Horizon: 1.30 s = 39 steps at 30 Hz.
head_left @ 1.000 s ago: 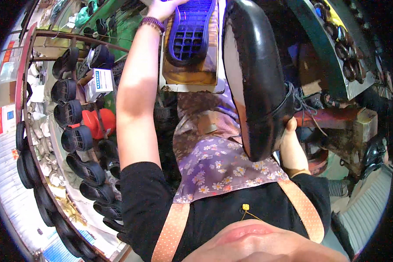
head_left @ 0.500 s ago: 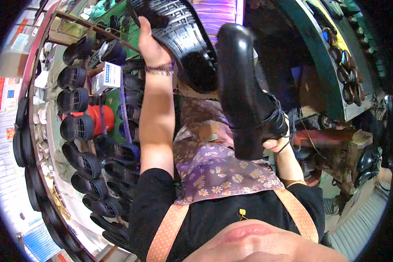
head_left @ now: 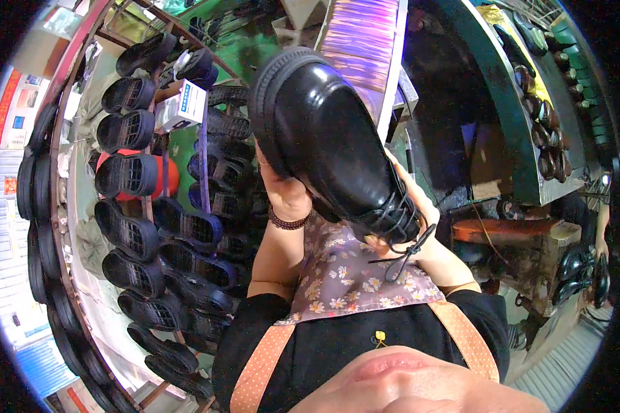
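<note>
Shoe: a glossy black lace-up shoe with a ridged dark sole was held up in the middle of the view, toe pointing up and to the left, heel and laces toward the person's chest
Left hand: the left hand was closed around the shoe's underside near the sole, fingers mostly hidden behind it; a beaded bracelet circled the wrist just below the shoe
Right hand: the right hand was wrapped about the shoe's heel end, beside the laces; its fingers curled onto the shoe; loose lace ends dangled under it
Apron: a flowered purple apron with orange dotted straps lay below the shoe
Rack: a curved rack of dark shoe soles stood left of the shoe, well apart from it; a small white box sat among the soles
Counter: a green counter carrying dark shoes ran to the right of the shoe, apart from it
</note>
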Available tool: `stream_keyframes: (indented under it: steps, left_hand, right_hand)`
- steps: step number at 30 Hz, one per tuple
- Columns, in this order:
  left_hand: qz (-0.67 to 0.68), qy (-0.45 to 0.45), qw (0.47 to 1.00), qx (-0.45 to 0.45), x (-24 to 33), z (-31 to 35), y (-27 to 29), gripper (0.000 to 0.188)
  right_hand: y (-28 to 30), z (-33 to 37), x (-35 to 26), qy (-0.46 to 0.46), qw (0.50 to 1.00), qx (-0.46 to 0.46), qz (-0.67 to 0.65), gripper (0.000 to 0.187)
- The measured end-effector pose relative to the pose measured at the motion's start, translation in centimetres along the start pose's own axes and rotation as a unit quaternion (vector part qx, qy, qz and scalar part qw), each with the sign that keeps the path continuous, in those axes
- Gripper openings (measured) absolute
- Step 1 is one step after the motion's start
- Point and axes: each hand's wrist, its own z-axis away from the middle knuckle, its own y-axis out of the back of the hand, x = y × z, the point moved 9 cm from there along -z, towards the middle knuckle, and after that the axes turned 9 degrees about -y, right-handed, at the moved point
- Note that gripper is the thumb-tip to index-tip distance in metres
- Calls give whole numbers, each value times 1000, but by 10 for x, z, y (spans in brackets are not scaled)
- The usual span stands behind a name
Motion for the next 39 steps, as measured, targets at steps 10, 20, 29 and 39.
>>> stream_keyframes:
  steps: [10,20,29,39]
  left_hand:
    - [161,18,981,-107,16,12,-12,102]
    - [251,248,928,-119,-23,46,-10,86]
    - [311,312,863,-248,-20,82,-52,93]
    - [282,317,846,-323,-34,87,-83,102]
  right_hand:
    - [-14,22,8,2,996,28,88,96]
    - [12,32,19,36,972,-136,188,98]
    - [20,-61,-7,-76,976,-176,102,95]
    - [45,-48,-6,-158,971,-150,98,70]
